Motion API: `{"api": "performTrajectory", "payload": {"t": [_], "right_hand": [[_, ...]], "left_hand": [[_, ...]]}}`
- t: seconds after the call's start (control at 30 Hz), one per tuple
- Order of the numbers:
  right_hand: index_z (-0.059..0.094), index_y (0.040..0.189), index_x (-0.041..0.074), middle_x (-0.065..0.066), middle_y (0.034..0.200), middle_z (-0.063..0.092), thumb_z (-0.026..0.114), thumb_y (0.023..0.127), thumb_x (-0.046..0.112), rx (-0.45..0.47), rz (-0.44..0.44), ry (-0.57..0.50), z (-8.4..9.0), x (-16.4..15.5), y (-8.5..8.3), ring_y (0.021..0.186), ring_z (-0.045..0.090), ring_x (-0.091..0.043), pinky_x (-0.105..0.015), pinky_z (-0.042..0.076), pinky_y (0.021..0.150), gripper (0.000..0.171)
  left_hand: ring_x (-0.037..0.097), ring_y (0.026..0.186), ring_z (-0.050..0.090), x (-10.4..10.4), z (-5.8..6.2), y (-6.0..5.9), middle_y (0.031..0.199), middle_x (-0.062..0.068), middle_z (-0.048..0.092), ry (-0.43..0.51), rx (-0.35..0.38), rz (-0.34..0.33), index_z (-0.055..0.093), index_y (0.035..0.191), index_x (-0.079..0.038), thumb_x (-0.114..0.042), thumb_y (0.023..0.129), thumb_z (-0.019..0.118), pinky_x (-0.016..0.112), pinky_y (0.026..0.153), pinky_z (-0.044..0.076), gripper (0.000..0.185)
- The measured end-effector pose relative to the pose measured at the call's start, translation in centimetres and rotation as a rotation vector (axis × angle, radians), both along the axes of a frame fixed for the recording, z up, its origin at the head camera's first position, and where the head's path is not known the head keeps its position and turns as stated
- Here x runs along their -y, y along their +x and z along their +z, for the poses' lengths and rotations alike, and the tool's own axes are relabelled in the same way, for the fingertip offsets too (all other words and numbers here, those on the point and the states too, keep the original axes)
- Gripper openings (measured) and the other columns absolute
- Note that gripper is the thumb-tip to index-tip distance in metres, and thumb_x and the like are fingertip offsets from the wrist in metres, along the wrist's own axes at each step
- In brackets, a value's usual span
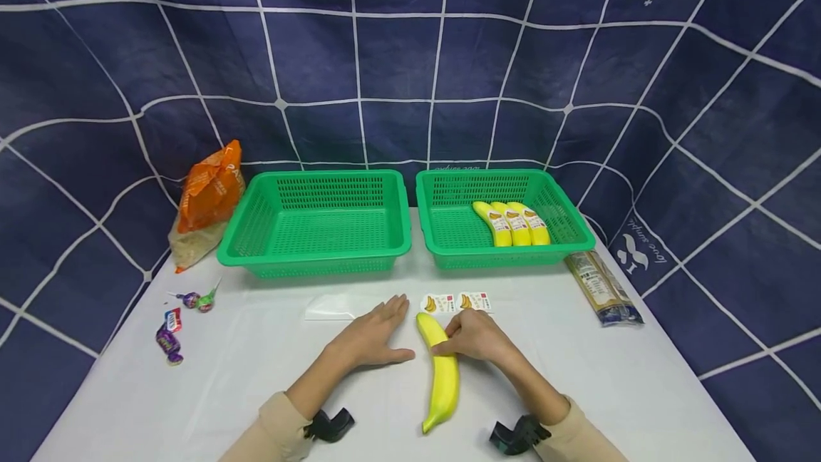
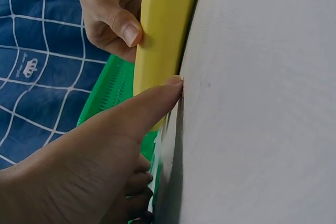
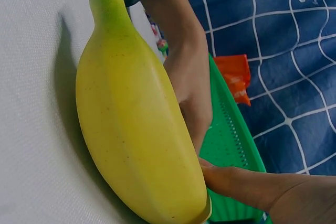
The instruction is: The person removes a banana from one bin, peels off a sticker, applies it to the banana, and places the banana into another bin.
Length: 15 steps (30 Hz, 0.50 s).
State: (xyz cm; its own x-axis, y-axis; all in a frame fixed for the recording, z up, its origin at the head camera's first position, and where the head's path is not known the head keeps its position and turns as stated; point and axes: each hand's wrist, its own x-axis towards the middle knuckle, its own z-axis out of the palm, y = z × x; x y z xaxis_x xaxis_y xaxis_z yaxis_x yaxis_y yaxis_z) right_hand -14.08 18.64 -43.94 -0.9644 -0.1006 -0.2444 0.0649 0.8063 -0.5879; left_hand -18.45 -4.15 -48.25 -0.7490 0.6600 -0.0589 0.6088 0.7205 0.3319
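A yellow banana [image 1: 442, 383] lies lengthwise on the white table, its tip toward me. My right hand [image 1: 477, 337] holds its upper half, thumb on one side and fingers bent over it; the right wrist view shows the banana [image 3: 131, 114] close up, with the thumb at its far end. To the left, my left hand [image 1: 375, 334] rests palm down on the table, fingers extended, thumb pointing toward the banana but apart from it in the head view. Beyond the banana lie two banana-picture labels [image 1: 439, 304], the right one partly behind my right hand. A pale sheet [image 1: 330, 307] lies by my left fingers.
Two green baskets stand at the back: the left one [image 1: 314, 262] and the right one [image 1: 500, 259], which holds three labelled bananas [image 1: 519, 234]. At left are an orange bag [image 1: 212, 191], lollipops [image 1: 205, 301] and wrapped sweets [image 1: 168, 341]. A flat package [image 1: 603, 287] lies at right.
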Motion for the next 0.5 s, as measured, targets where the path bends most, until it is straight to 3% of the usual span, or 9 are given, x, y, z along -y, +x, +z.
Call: {"api": "performTrajectory", "payload": {"t": [0.33,0.5], "right_hand": [[0.075,0.081,0.008,0.002,0.072,0.066,0.087,0.067,0.038,0.013,0.011,0.003,0.29,0.12,0.00,0.065,0.055,-0.014,-0.025,0.044,0.055,0.035],[0.075,0.092,0.005,0.001,0.079,0.068,0.087,0.068,0.037,0.018,0.018,-0.015,0.79,-0.56,-0.16,0.072,0.057,-0.013,-0.026,0.049,0.062,0.042]], "left_hand": [[0.028,0.149,0.027,-0.02,-0.49,-0.26,0.162,0.008,0.025,-0.024,0.035,0.022,0.030,0.153,-0.008,-0.068,0.084,0.058,0.047,0.117,0.032,0.096],[0.029,0.149,0.027,-0.18,-0.44,-0.19,0.162,0.008,0.025,-0.017,0.049,0.030,0.032,0.152,-0.008,-0.068,0.084,0.058,0.047,0.117,0.033,0.095]]}}
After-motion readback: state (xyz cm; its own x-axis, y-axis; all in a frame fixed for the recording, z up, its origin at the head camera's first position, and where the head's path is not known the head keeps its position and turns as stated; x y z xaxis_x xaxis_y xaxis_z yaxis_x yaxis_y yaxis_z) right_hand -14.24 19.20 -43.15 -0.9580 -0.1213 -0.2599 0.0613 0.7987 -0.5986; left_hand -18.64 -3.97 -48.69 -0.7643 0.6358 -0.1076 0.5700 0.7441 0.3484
